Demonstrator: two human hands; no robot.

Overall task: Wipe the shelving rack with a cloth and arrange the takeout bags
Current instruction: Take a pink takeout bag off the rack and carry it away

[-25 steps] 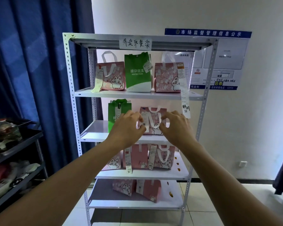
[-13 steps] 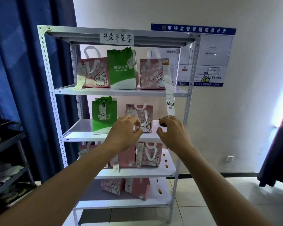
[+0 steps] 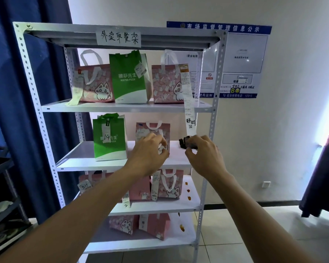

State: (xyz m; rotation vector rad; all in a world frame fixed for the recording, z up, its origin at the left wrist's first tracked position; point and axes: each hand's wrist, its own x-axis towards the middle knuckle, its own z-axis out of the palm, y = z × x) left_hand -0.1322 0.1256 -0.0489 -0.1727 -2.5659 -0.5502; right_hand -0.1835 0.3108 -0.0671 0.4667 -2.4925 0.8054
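A white metal shelving rack (image 3: 122, 108) holds takeout bags on several levels. On the second shelf stand a green bag (image 3: 110, 141) marked 14 and a small pink cat bag (image 3: 152, 128). My left hand (image 3: 148, 156) is in front of the pink bag, with its curled fingers pinching the bag's front. To the right, a dark crumpled cloth (image 3: 183, 142) lies on the same shelf. My right hand (image 3: 205, 156) curls its fingers and thumb round the cloth's right end. The top shelf carries two pink bags (image 3: 95, 84) and a green one (image 3: 129, 76).
A long receipt (image 3: 188, 103) hangs from the top shelf down to my right hand. More pink bags (image 3: 169, 185) sit on the two lower shelves, beside small orange scraps (image 3: 187, 190). A dark cart (image 3: 0, 168) and a blue curtain (image 3: 11, 92) are at the left.
My right hand has left the pink bag and moved right to the dark cloth. My left hand stays at the bag. The view has drifted to the right.
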